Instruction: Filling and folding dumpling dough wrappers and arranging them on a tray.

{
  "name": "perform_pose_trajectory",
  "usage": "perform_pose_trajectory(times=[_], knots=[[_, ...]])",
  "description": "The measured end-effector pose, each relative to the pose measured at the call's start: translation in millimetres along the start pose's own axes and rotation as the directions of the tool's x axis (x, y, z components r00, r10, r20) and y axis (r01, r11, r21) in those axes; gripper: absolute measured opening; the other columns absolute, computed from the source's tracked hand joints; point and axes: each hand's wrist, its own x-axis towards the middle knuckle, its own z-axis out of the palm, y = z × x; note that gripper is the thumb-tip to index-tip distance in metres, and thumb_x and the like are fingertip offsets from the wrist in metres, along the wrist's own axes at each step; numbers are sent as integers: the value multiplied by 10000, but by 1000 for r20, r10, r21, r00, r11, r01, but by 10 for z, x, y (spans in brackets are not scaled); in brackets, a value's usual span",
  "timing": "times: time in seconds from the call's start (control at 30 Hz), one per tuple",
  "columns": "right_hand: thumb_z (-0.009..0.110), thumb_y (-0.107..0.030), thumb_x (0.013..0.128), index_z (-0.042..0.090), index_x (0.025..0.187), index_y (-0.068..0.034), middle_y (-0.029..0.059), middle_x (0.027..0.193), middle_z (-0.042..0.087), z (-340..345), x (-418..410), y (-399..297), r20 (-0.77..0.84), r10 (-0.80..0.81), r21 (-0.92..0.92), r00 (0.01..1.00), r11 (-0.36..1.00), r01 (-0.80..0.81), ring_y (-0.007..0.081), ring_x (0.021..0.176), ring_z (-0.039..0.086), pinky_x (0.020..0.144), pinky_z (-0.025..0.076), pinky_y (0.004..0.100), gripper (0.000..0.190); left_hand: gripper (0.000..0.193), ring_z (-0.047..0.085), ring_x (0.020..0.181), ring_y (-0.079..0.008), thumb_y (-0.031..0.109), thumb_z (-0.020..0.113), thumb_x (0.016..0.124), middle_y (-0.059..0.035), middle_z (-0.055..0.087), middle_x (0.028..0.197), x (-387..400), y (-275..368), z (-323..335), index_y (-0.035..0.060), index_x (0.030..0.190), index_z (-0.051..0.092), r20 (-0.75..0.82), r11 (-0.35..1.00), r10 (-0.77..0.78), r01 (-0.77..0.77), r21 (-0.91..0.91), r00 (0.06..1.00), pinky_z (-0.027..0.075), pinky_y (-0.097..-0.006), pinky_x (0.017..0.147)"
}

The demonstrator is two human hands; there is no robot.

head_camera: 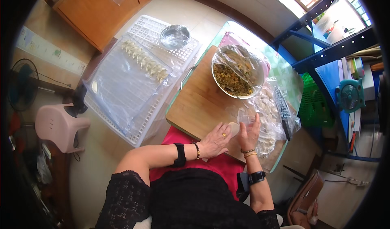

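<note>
A pale round dough wrapper [234, 129] sits against the fingers of my left hand [215, 141], which is turned back up and hides part of it. Beside it, my right hand [250, 135] has its thumb and fingers apart, close to the clear plastic film. Both hands are over the near edge of a wooden board [195, 104]. Beyond them stands a metal bowl of chopped filling [233, 79], partly covered with clear plastic. Pale dough pieces [265, 107] lie under crumpled plastic right of my right hand.
At left, a plastic-covered tray [122, 85] with a row of shaped dumplings [144, 59] rests on a white plastic crate [134, 140]. A plastic-covered round container [175, 36] stands behind it. A black-handled utensil [285, 128] lies at the board's right. A pink stool [56, 126] stands farther left.
</note>
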Motion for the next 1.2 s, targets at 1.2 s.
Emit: perform_pose_trajectory(times=[1.2], knots=[[692,-254,794,351,1413,-13,198,1277,513,-137,-141,-28,144,-98,-148,985,982,119,354,1199,481,972,349,474,747,600,376,1287,-360,429,667,789,-211,470,1253,-121,90,-39,-16,1169,538,24,986,165,-164,-36,986,245,-526,1119]])
